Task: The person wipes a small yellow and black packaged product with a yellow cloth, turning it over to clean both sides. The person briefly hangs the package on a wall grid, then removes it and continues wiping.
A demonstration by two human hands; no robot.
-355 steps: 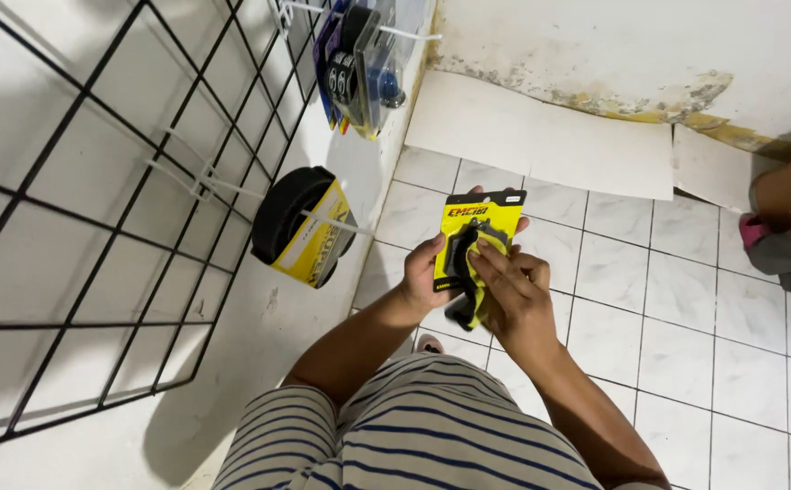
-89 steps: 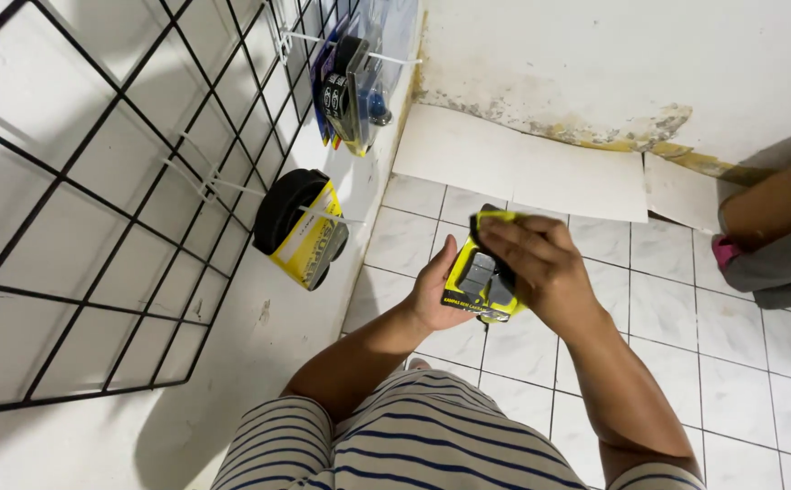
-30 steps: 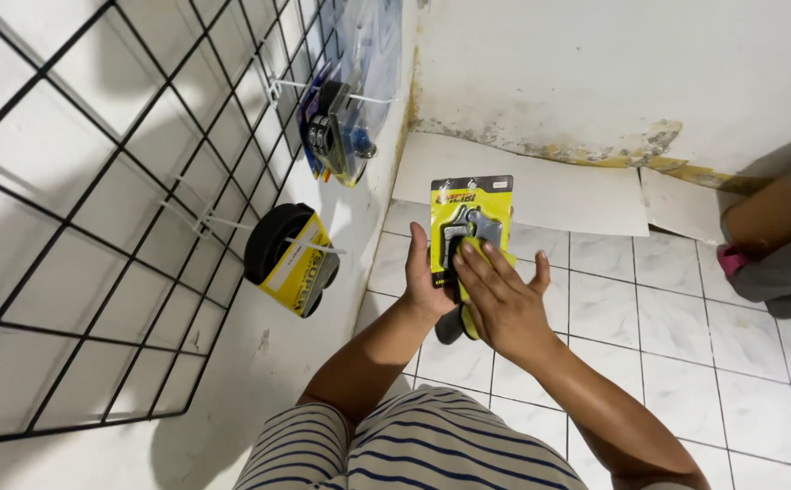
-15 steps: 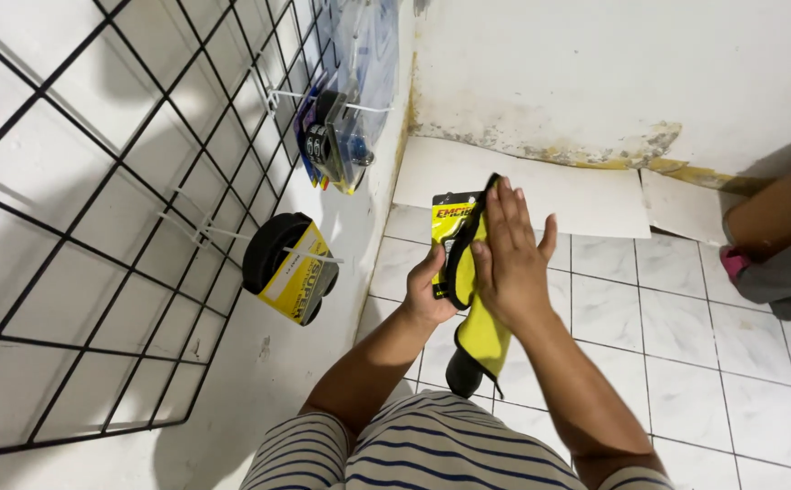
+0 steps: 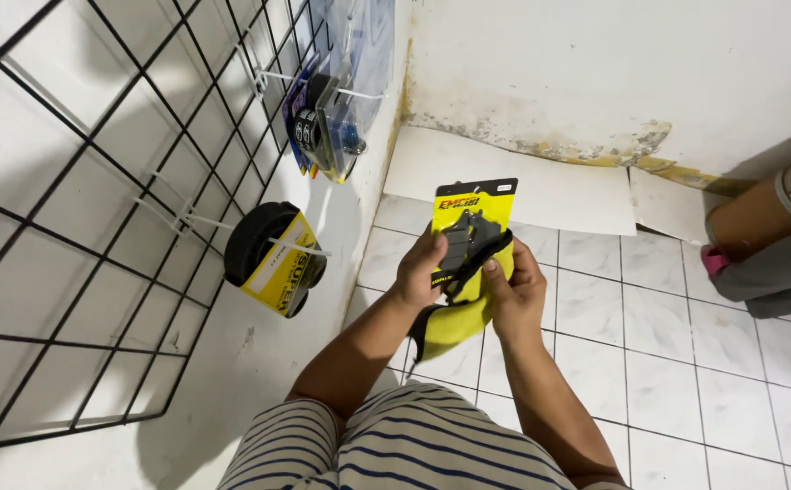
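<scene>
**Yellow packet turned face-up again, cloth bunched below it**

While both hands work in front of the striped shirt [image 5: 413, 445], the flat yellow-and-black carded packet with dark pads under clear plastic [image 5: 471, 231] stands upright over the white tiled floor [image 5: 686, 363], its printed face toward the camera. Half a second ago it was turned edge-on, with the right palm spread flat against it; now it faces front. The left hand [image 5: 421, 272] grips the packet's left edge, fingers curled around it. The right hand [image 5: 515, 295] is no longer spread: its fingers pinch a soft yellow cloth with a dark edge [image 5: 454, 322] against the packet's lower right part, and the cloth hangs bunched beneath. That shift suggests the wiping has passed from one face of the packet to the other.

On the left, a black wire grid panel [image 5: 96, 227] on the white wall carries a black round roll in a yellow card sleeve [image 5: 273, 259] and, higher up, blue-backed blister packs [image 5: 323, 127] on white hooks. Another person's arm [image 5: 767, 213] shows at the right edge.
</scene>
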